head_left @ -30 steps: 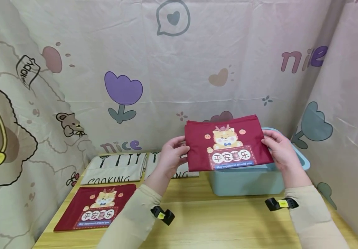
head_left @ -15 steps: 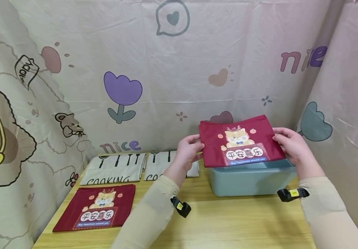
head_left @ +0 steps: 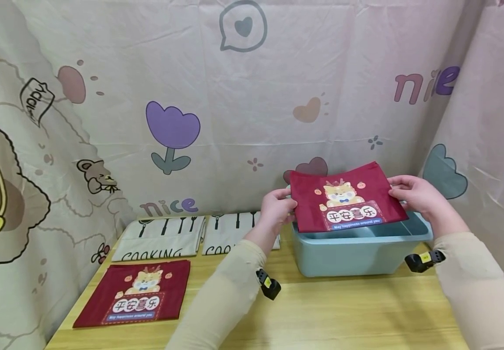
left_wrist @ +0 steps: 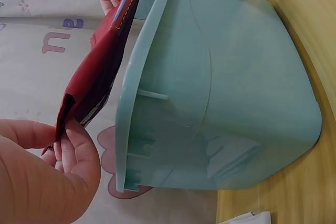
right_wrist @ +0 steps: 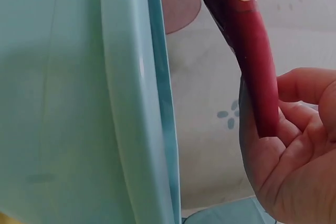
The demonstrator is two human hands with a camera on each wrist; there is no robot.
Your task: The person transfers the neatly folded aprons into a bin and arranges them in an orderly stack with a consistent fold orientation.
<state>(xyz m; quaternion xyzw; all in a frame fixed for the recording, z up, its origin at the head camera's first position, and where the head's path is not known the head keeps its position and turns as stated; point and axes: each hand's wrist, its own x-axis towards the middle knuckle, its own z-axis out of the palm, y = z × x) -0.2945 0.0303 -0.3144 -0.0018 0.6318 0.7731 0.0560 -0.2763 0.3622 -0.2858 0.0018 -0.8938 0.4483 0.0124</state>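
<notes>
Both hands grasp the red cloth (head_left: 348, 197), one at each short end, and carry it over the open top of the blue-green bin (head_left: 346, 257). The left hand (head_left: 277, 210) pinches one end between thumb and fingers; the right hand (head_left: 419, 195) pinches the other end in the same way. The red cloth is folded flat, its layers showing at the edge in the left wrist view, and it tilts so that its print faces the person: a cartoon animal (head_left: 343, 194) above four characters and a blue strip reading "May happiness around you". A gap shows between the red cloth and the bin's rim in both wrist views. The bin sits on the wooden bench (head_left: 322, 311). A second red cloth (head_left: 131, 291) with the same print lies flat towards the bench's left side, and behind it are two folded white cloths (head_left: 160, 236) side by side, printed with utensils; one reads "COOKING", while the left arm partly hides the other. A patterned curtain (head_left: 243, 97) hangs behind the bench.
</notes>
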